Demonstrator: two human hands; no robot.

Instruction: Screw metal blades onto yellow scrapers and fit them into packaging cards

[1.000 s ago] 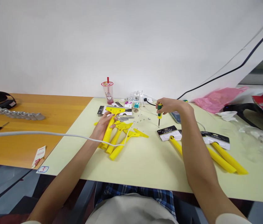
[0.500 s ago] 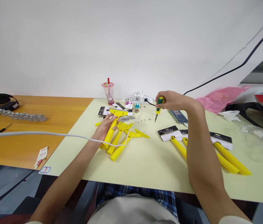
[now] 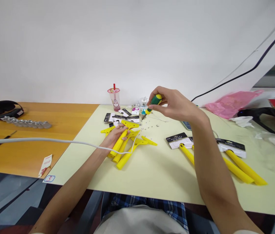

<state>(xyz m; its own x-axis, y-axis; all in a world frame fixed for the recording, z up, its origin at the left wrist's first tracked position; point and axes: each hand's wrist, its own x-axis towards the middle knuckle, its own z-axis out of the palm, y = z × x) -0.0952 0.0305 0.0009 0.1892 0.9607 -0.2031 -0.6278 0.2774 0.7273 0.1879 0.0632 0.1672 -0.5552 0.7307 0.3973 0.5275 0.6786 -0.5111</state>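
Note:
My left hand (image 3: 115, 136) is closed around a yellow plastic scraper (image 3: 119, 140), its wide head pointing away from me. Beneath and beside it lie several more yellow scrapers (image 3: 125, 160), partly overlapping. In my right hand (image 3: 170, 100) is a green and yellow screwdriver (image 3: 155, 101), tilted with its shaft pointing down and left. The screwdriver's tip is above the table near several tiny metal screws (image 3: 149, 125), to the right of the held scraper's head; I cannot tell whether it touches anything.
Black and white package cards (image 3: 109, 117) lie behind the scrapers, near a cup with a straw (image 3: 114, 99). On the right are carded yellow handles (image 3: 240, 170), a phone (image 3: 186, 125) and a pink bag (image 3: 230, 103). A white cable (image 3: 66, 140) crosses the view on the left.
My right hand has moved left with the screwdriver, bringing its tip closer to the held scraper. The screwdriver is now more slanted. My left hand and the scraper have shifted slightly right.

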